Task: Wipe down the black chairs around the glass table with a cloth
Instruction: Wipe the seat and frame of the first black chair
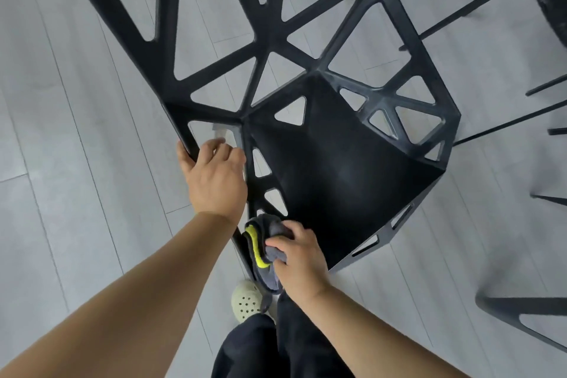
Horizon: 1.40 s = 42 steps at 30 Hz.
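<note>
Along the seat edge of the chair (337,169), cloth (260,250) lengthwise in right hand (302,258)

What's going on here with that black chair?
A person is wiping a black plastic chair with an open geometric frame. Their left hand grips the chair's side bar to steady it, while their right hand presses a bunched grey cloth with a yellow-green stripe against the seat's near edge. Parts of other black chairs show at the right.
</note>
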Motion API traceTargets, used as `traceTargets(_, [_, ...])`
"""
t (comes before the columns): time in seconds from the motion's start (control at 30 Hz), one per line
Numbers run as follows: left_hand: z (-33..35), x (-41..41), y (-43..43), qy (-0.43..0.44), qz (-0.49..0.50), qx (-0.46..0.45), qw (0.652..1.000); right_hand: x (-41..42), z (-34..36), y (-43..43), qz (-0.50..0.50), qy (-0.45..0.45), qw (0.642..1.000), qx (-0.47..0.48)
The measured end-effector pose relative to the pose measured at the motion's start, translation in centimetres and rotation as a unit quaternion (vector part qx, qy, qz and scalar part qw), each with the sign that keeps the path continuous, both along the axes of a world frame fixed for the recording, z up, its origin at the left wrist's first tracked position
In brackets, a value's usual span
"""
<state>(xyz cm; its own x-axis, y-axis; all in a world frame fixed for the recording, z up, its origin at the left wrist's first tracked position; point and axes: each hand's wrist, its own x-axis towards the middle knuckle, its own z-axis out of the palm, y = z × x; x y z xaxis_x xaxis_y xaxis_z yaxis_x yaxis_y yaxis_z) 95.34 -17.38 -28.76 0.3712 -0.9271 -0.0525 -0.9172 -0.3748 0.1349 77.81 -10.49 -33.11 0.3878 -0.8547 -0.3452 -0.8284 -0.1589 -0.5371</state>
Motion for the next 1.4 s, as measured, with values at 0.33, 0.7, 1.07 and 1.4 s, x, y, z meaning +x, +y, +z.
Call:
traceTargets(0.33, [-2.0,0.5,0.1,-0.006,-0.01,-0.063,0.998,2.0,-1.3,-4.2,0.083,0.019,0.996,-0.04])
traceTargets(0.7, [-2.4,0.6,0.0,-0.012,0.002,-0.075,0.997,8.3,-1.7,-17.9,-0.014,0.022,1.0,-0.013])
traceTargets(1.07, [-1.8,0.5,-0.2,-0.011,0.017,-0.048,0.999,7.2,1.8,-12.6,0.127,0.151,0.97,0.141])
traceTargets(1.4, [2.1,1.0,1.0,0.113,0.02,-0.112,0.987,0.8,4.0,-3.5,0.121,0.136,0.957,0.227])
